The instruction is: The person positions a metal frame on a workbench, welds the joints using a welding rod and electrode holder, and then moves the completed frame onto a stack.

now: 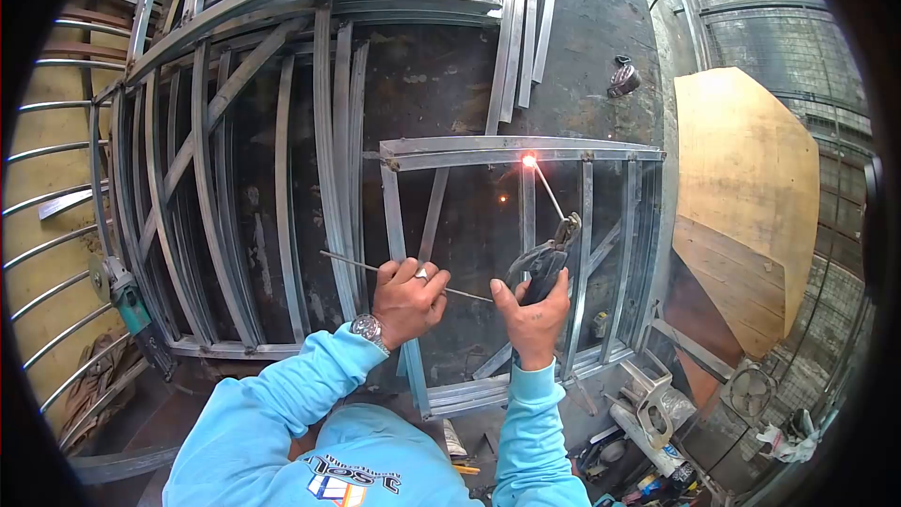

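Note:
My right hand (535, 321) is closed around a black welding electrode holder (542, 268). A thin electrode (549, 190) is clamped in its jaws, and its far tip meets a glowing red-white spot (529, 161) on the upper rail. That rail belongs to a steel tube frame (450, 153) with several uprights. My left hand (411, 299) is closed on a spare welding rod (349, 261), which sticks out on both sides of the fist. This hand lies over the frame's left upright (393, 216); whether it presses on the tube cannot be told. A watch (368, 329) circles the left wrist.
More welded steel frames (202, 169) lie stacked on the left over a dark metal work surface (413, 84). An angle grinder (131, 310) hangs at the lower left. A tape measure (622, 81) lies at the upper right. Plywood (741, 188) and tools stand on the right.

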{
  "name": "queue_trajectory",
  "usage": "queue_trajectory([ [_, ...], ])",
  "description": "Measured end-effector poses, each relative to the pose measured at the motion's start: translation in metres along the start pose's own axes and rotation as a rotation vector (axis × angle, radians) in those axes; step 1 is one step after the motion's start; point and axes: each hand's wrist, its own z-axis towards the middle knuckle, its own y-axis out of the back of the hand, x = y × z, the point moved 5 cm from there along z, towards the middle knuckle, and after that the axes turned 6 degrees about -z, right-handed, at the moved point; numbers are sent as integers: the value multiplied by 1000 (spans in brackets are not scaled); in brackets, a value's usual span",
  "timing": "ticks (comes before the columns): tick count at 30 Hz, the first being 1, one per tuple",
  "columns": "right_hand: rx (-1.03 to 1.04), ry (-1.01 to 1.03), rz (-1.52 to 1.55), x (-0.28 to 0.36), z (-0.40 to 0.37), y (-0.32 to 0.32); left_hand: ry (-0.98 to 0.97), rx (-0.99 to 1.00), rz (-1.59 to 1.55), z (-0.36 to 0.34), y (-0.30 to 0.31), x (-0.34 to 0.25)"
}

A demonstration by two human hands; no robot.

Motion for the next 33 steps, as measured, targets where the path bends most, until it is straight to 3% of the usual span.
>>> queue_trajectory([
  [11, -69, -41, 59, 6, -21, 42, 9, -26, 27, 4, 1, -2],
  [15, -109, -20, 269, 14, -52, 85, -8, -26, 37, 3, 2, -3],
  [22, -316, -2, 480, -34, -159, 176, -89, -63, 103, 2, -2, -4],
  [24, -457, 66, 479, -56, -196, 199, -116, -74, 151, 2, -3, -5],
  [27, -602, 79, 421, -110, -258, 216, -133, -23, 238, 3, -2, -9],
  [33, -784, 6, 636, -154, -369, 228, -268, -52, 282, -22, 16, -46],
])
